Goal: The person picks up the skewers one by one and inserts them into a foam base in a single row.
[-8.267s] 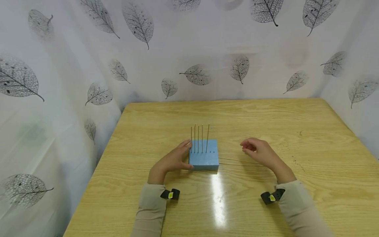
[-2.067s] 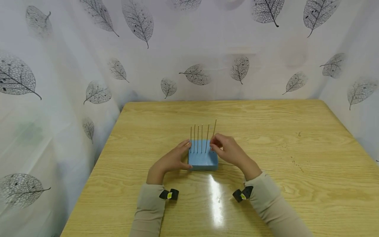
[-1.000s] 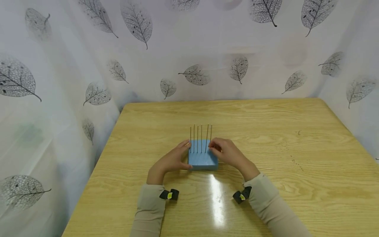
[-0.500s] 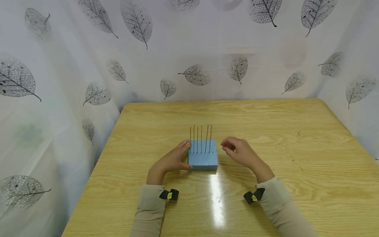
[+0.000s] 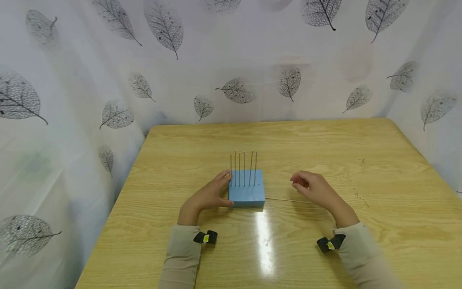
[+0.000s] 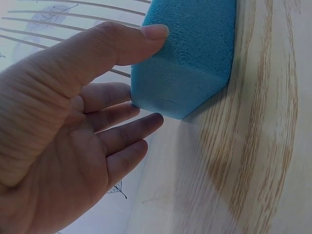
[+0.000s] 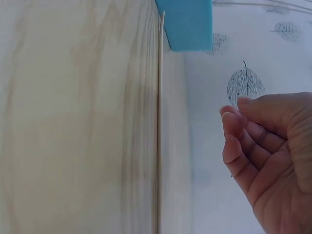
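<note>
A blue foam block (image 5: pixel 247 193) sits on the table with several thin wooden sticks (image 5: pixel 244 168) upright in a row of holes. A bare hole (image 5: pixel 258 184) shows at the right end of that row. From the left, my left hand (image 5: pixel 211 196) holds the block, thumb at the near side and fingers toward the back. In the left wrist view its thumb (image 6: pixel 155 33) lies on the foam. My right hand (image 5: pixel 317 190) hovers right of the block, fingers loosely curled and holding nothing. Below it a loose stick (image 5: pixel 285 199) lies on the table, also visible in the right wrist view.
The wooden table (image 5: pixel 361 249) spreads around the block, with a bright reflection in front of it. A white leaf-print curtain (image 5: pixel 252 52) hangs behind and along both sides. Small dark marks (image 5: pixel 355 192) dot the tabletop at right.
A sixth stick has been set upright in the block by the right hand, which then let go and moved away right. One stick fewer lies on the table. The left hand stayed put.
</note>
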`<state>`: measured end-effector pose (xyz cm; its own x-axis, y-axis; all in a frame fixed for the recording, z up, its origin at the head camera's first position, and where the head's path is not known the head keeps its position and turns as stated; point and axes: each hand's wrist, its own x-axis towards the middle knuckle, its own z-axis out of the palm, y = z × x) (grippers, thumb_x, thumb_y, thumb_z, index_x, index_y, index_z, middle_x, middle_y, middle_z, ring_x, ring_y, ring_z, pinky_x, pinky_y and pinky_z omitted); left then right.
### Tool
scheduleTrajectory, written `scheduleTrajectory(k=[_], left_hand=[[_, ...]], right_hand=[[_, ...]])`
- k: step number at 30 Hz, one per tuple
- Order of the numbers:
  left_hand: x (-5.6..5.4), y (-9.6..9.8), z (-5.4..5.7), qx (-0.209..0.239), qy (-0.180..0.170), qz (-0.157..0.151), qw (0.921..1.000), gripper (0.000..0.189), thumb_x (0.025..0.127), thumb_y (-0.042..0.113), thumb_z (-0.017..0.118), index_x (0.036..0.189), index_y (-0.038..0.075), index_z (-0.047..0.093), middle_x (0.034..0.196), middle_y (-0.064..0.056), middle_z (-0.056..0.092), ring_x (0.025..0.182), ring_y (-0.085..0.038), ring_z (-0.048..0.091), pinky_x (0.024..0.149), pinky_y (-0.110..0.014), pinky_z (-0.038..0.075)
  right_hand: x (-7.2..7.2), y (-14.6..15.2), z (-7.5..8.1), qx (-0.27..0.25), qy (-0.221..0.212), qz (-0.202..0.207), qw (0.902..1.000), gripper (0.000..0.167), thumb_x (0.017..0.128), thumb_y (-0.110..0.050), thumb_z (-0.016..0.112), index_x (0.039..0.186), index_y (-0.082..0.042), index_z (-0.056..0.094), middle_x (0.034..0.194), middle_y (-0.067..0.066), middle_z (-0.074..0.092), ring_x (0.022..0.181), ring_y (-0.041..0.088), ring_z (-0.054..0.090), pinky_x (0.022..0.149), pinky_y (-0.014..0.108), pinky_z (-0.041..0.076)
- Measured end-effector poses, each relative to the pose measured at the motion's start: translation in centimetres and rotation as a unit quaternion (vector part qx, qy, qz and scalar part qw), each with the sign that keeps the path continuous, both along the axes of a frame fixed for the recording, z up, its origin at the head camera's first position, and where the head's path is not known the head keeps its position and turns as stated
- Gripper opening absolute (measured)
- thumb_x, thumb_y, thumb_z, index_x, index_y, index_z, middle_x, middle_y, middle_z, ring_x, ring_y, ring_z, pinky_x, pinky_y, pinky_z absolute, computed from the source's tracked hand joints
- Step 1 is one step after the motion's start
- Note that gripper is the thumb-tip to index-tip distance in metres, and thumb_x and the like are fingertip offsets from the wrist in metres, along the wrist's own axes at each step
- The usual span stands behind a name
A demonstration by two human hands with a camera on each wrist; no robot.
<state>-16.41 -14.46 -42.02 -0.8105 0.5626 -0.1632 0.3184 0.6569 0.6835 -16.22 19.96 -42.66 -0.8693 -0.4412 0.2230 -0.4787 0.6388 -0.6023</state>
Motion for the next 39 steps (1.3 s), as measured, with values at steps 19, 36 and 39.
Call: scheduleTrajectory(k=[19, 36, 39], left_hand=[[-0.2, -0.1, 0.0, -0.004, 0.014, 0.000, 0.9999, 0.089, 0.080, 0.019, 0.077, 0.148, -0.003, 0.022, 0.157, -0.015, 0.011, 0.142, -0.031, 0.016, 0.112, -0.045, 0.024], [-0.1, 0.0, 0.0, -0.003, 0.014, -0.004, 0.9999, 0.090, 0.080, 0.019, 0.077, 0.148, -0.002, 0.022, 0.157, -0.014, 0.011, 0.142, -0.031, 0.016, 0.111, -0.045, 0.025], [-0.2, 0.0, 0.0, -0.003, 0.013, -0.006, 0.9999, 0.090, 0.080, 0.019, 0.077, 0.148, -0.002, 0.021, 0.157, -0.014, 0.010, 0.142, -0.031, 0.016, 0.111, -0.045, 0.025]], right_hand=[[0.8, 4.1, 0.3, 0.035, -0.051, -0.022, 0.9978, 0.007, 0.090, -0.003, 0.062, 0.097, -0.003, 0.065, 0.077, -0.001, 0.060, 0.065, 0.005, 0.047, 0.056, 0.025, 0.043], [0.9, 4.3, -1.0, 0.076, -0.128, 0.026, 0.9886, 0.008, 0.087, -0.001, 0.061, 0.092, -0.006, 0.063, 0.078, -0.005, 0.057, 0.069, 0.007, 0.048, 0.060, 0.025, 0.044], [1.0, 4.2, -1.1, 0.075, -0.127, 0.036, 0.9884, 0.007, 0.087, 0.000, 0.062, 0.089, -0.006, 0.062, 0.077, -0.005, 0.056, 0.068, 0.005, 0.048, 0.059, 0.025, 0.044]])
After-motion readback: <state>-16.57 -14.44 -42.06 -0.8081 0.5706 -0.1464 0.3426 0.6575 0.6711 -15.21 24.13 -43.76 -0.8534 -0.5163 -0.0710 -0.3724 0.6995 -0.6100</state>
